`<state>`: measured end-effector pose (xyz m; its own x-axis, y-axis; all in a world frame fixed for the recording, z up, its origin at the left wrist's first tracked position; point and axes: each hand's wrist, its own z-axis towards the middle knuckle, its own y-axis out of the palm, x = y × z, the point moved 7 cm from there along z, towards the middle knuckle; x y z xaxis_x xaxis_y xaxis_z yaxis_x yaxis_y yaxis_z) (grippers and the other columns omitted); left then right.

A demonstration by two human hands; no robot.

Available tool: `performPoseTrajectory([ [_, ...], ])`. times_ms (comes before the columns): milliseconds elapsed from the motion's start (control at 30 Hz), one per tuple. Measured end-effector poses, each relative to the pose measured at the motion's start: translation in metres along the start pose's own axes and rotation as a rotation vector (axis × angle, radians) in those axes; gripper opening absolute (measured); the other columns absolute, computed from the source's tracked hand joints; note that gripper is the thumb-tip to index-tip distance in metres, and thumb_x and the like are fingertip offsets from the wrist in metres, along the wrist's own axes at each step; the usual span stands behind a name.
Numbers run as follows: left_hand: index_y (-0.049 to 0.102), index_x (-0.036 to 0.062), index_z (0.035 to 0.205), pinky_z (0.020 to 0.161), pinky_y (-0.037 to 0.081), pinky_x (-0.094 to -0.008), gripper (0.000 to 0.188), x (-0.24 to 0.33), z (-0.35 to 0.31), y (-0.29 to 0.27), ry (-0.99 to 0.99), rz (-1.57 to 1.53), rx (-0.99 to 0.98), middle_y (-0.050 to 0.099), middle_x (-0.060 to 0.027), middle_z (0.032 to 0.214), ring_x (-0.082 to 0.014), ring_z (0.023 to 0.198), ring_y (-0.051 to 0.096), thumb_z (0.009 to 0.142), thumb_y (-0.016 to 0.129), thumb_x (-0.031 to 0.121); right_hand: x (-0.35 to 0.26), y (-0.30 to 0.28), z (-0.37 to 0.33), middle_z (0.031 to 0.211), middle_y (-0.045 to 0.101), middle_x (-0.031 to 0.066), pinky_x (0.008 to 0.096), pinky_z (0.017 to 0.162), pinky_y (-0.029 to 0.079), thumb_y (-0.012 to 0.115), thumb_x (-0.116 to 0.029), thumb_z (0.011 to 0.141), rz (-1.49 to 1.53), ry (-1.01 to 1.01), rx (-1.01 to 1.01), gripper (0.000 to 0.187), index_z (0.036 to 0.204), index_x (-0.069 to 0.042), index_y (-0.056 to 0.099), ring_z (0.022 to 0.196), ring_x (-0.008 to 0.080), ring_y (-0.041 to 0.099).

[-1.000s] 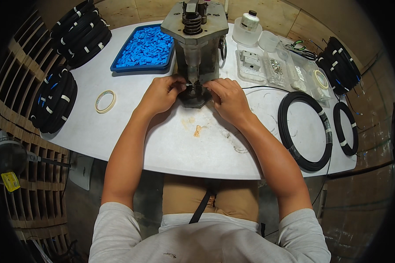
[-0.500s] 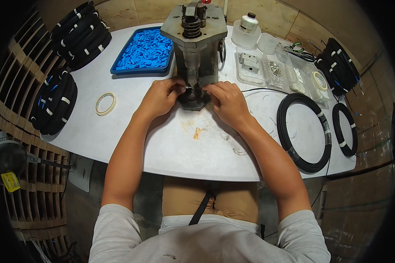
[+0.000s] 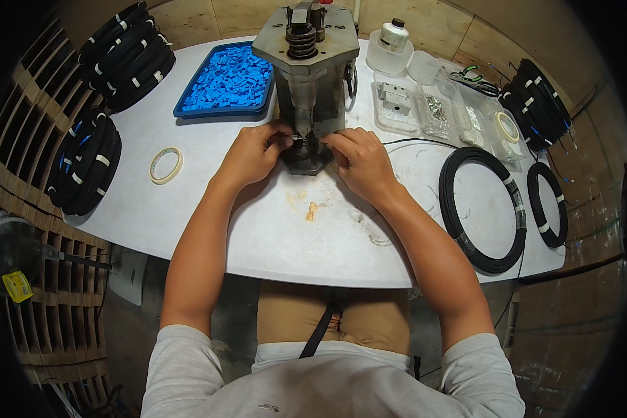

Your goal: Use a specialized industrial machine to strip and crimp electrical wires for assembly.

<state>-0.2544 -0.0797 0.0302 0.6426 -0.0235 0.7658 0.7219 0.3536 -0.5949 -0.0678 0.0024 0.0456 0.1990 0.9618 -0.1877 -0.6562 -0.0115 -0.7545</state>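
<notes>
Press [image 3: 313, 87] stands beyond, tray [image 3: 224, 114] far left; left grip [image 3: 253, 155] pinches indistinct part [image 3: 298, 137], right grip [image 3: 364, 159] pinches cable [image 3: 416, 140] running left-right.

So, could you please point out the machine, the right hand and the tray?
Machine [image 3: 302, 92]: head view, on its upright column.
Right hand [image 3: 361, 155]: head view, on its back.
Tray [image 3: 219, 113]: head view, on its near rim.
</notes>
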Motion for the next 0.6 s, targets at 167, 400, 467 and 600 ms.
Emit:
performPoseTrajectory([
  [167, 0.07, -0.004, 0.116, 0.095, 0.058, -0.0355, 0.019, 0.001, -0.0006, -0.0002, -0.004, -0.012, 0.005, 0.078, -0.0144, 0.1, -0.0232, 0.098, 0.076, 0.101, 0.059, -0.002, -0.0012, -0.0001, 0.0, 0.102, 0.074, 0.0066, 0.0397, 0.086, 0.051, 0.071, 0.007, 0.077, -0.014, -0.002, 0.0, 0.04, 0.113, -0.009, 0.076, 0.093, 0.0276, 0.067],
  [400, 0.071, -0.004, 0.117, 0.095, 0.058, -0.0353, 0.02, 0.0021, -0.001, -0.0015, -0.009, 0.006, 0.012, 0.079, -0.0149, 0.101, -0.0238, 0.098, 0.077, 0.101, 0.06, -0.001, -0.0024, 0.0002, -0.0002, 0.106, 0.072, 0.0047, 0.0393, 0.086, 0.049, 0.071, 0.004, 0.076, -0.056, -0.036, 0.007, 0.042, 0.115, -0.011, 0.076, 0.096, 0.0267, 0.065],
  [467, 0.071, -0.0038, 0.117, 0.095, 0.058, -0.0353, 0.02, 0.0022, -0.0008, -0.0016, -0.013, 0.007, 0.014, 0.079, -0.0151, 0.101, -0.0242, 0.099, 0.078, 0.101, 0.06, 0.0, -0.0023, -0.0001, -0.0008, 0.105, 0.071, 0.003, 0.0389, 0.085, 0.048, 0.07, 0.002, 0.074, -0.068, -0.055, 0.022, 0.044, 0.115, -0.012, 0.076, 0.095, 0.026, 0.065],
  [600, 0.071, -0.0038, 0.117, 0.095, 0.058, -0.0354, 0.019, 0.0028, -0.0007, -0.0017, -0.011, 0.0, 0.015, 0.079, -0.0152, 0.101, -0.0244, 0.1, 0.077, 0.101, 0.06, 0.0, -0.0023, 0.0003, -0.0014, 0.106, 0.071, 0.0025, 0.0391, 0.085, 0.048, 0.07, 0.002, 0.073, -0.092, -0.066, 0.018, 0.046, 0.117, -0.012, 0.076, 0.096, 0.0255, 0.064],
])
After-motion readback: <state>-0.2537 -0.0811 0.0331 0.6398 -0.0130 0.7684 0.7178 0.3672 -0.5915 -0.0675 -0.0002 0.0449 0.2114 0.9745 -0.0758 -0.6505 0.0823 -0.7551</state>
